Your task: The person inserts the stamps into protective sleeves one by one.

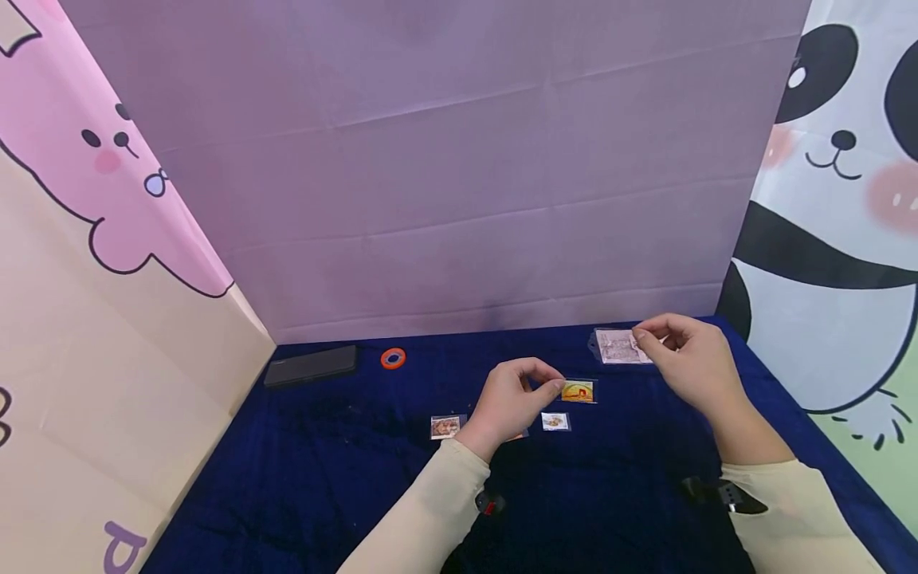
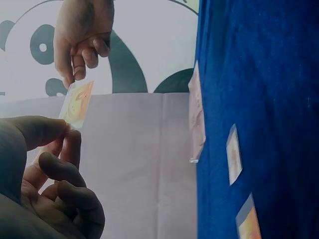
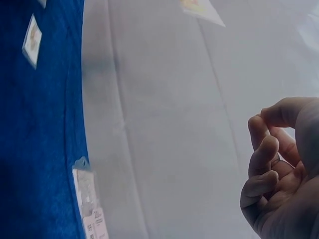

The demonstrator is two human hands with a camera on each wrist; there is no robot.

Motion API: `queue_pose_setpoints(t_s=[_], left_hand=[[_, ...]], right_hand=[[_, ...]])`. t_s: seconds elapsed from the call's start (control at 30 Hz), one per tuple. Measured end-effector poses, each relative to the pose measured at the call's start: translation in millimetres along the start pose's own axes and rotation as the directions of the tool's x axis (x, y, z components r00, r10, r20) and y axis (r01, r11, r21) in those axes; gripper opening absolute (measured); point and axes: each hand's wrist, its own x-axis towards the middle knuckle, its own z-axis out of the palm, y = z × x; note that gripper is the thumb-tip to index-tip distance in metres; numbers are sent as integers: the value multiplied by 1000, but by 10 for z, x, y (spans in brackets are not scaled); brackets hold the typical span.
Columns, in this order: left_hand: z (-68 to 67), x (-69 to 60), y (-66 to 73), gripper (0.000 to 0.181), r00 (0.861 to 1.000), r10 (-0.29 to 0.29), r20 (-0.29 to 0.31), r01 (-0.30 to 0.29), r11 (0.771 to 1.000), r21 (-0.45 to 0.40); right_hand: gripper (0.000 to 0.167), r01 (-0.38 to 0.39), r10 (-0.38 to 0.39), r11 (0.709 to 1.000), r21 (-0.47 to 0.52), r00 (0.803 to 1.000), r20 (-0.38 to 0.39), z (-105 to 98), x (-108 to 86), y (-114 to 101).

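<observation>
My left hand (image 1: pixel 511 402) pinches a small yellow-orange stamp-like card (image 1: pixel 578 391) in a clear sleeve by its left edge, raised off the cloth. In the left wrist view, thumb and forefinger grip one end of that card (image 2: pixel 79 105). My right hand (image 1: pixel 692 368) is at the right, in front of a pale pink printed sheet in a clear packet (image 1: pixel 618 347). Its thumb and forefinger tips meet, and nothing shows between them in the right wrist view. Below the left hand lie a small white card (image 1: pixel 555 421) and a brownish picture card (image 1: pixel 445 427); another is mostly hidden by the wrist.
On the dark blue cloth (image 1: pixel 301 470), a black flat slab (image 1: pixel 311 367) lies at the back left, with an orange ring like a tape roll (image 1: pixel 393 359) beside it. A mauve curtain (image 1: pixel 459 199) closes off the back; printed panels stand at both sides.
</observation>
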Motion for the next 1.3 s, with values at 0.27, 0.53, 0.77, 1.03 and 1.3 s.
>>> queue_pose_setpoints(t_s=[0.27,0.53,0.77,1.03,1.3], left_hand=[[210,124,-130,8,999,-41,34,41,999,8],[390,216,-290,8,992,-115,42,114,993,31],[510,249,-303,8,980,-198,22,195,976,93],[692,289,-271,12,965,-264,0,259,948,185],[797,332,-261,10,958,-288,2,276,920,278]], right_hand=[[27,-29,30,999,-21,998,56,37,37,161],[26,-47,52,998,-45,992,117,88,71,324],[23,-55,61,998,-37,981,182,200,85,570],[28,-75,89,995,-62,958,272,284,71,767],[29,-115,138,989,-90,937,321,352,59,888]])
